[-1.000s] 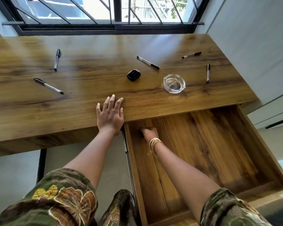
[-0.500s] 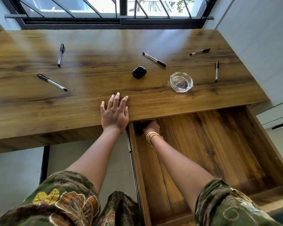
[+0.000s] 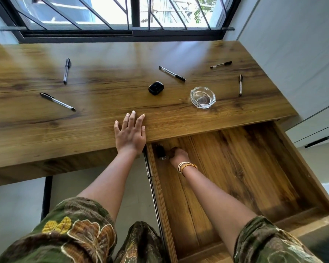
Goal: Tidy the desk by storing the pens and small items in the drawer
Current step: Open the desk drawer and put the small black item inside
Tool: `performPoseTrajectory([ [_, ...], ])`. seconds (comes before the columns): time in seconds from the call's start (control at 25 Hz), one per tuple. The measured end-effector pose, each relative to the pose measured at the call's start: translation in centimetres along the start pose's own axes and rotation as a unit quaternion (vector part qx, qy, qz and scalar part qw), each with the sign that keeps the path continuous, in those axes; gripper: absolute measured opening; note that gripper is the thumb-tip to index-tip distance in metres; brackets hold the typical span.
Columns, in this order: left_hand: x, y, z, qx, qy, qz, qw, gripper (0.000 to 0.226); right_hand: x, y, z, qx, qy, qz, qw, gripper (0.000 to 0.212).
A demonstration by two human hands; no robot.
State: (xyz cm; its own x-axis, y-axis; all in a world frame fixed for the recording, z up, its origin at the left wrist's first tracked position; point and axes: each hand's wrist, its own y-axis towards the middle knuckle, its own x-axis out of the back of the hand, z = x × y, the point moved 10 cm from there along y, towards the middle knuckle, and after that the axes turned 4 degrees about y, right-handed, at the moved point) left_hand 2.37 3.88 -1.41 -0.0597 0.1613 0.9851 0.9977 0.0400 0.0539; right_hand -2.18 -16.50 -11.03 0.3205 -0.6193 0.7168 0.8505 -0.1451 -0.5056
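Note:
The wooden drawer [image 3: 251, 168] under the desk's right half is pulled out. My right hand [image 3: 178, 155], with a bracelet at the wrist, reaches into the drawer's back left corner. Its curled fingers are beside a small dark object [image 3: 160, 152] lying there in shadow. I cannot see if they touch it. My left hand [image 3: 130, 131] rests flat on the desk's front edge, fingers spread. On the desk [image 3: 106, 54] lie several pens, among them one at the left [image 3: 57, 101], one in the middle [image 3: 172, 73] and one at the right [image 3: 240, 85]. A black earbud case [image 3: 155, 88] also sits there.
A clear glass ashtray [image 3: 203, 97] stands on the desk right of the black case. A barred window [image 3: 133, 16] runs along the desk's far edge. A white wall and cabinet fronts [image 3: 311, 73] close the right side. A black desk leg [image 3: 46, 196] stands at the lower left.
My right hand has drawn back a little from the drawer's back corner, and the small dark object now shows beside it. My left hand stays in place on the desk edge.

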Motion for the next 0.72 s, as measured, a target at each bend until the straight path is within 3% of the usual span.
performPoseTrajectory([
  [0.2,-0.7,-0.2,0.0,-0.005,-0.023,0.055,0.998,0.052,-0.6,-2.1,-0.1,0.058,-0.033,0.019,0.998,0.054],
  [0.4,-1.4,-2.7,-2.0,0.015,-0.095,0.147,0.984,0.059,-0.6,-4.4,-1.4,0.058,-0.027,0.042,0.997,0.064],
  [0.64,-1.4,-7.7,-6.8,0.035,-0.181,0.234,0.955,0.068,2.8,-7.4,-4.8,0.05,-0.003,0.015,0.999,0.061],
  [0.72,-1.7,-9.8,-9.0,0.047,-0.216,0.232,0.947,0.067,3.4,-8.5,-6.4,0.046,-0.009,0.018,0.999,0.056],
])
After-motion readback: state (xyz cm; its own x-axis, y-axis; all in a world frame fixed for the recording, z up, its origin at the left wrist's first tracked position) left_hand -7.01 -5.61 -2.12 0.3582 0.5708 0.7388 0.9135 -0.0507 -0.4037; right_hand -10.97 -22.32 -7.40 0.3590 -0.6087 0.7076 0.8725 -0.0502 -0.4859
